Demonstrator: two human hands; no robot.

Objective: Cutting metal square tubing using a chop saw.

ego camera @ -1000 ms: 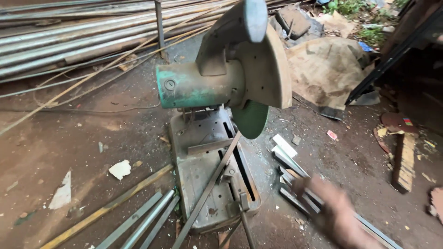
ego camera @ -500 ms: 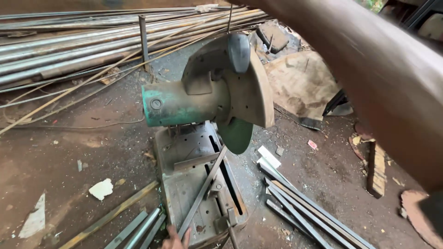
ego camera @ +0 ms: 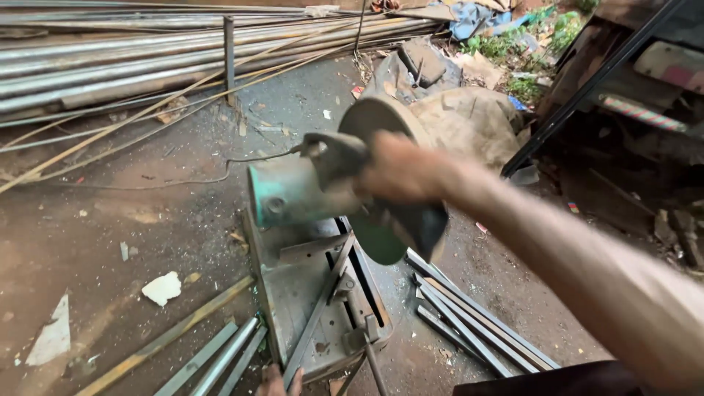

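A chop saw stands on the dirt floor, with a green motor housing (ego camera: pixel 282 194), a round rusty blade guard (ego camera: pixel 378 117) and a green disc (ego camera: pixel 381 246) hanging over its grey steel base (ego camera: pixel 290 293). My right hand (ego camera: pixel 400 172) is closed around the saw's handle on top of the head, my forearm reaching in from the lower right. A long thin metal bar (ego camera: pixel 323 304) lies slanted across the base through the vise. Only the fingertips of my left hand (ego camera: pixel 279 381) show at the bottom edge, by the near end of that bar; its grip is hidden.
Long steel pipes (ego camera: pixel 110 51) are stacked along the back left. Cut angle bars (ego camera: pixel 469 323) lie right of the saw, more bars (ego camera: pixel 213 356) left of it. Dirty sacks (ego camera: pixel 469 125) sit behind. A power cable (ego camera: pixel 183 180) and white scraps (ego camera: pixel 161 287) lie on the floor.
My right arm swung across the view and the hand closed on the saw's handle. The saw head now sits lower over the base. My left fingertips stay at the bottom edge.
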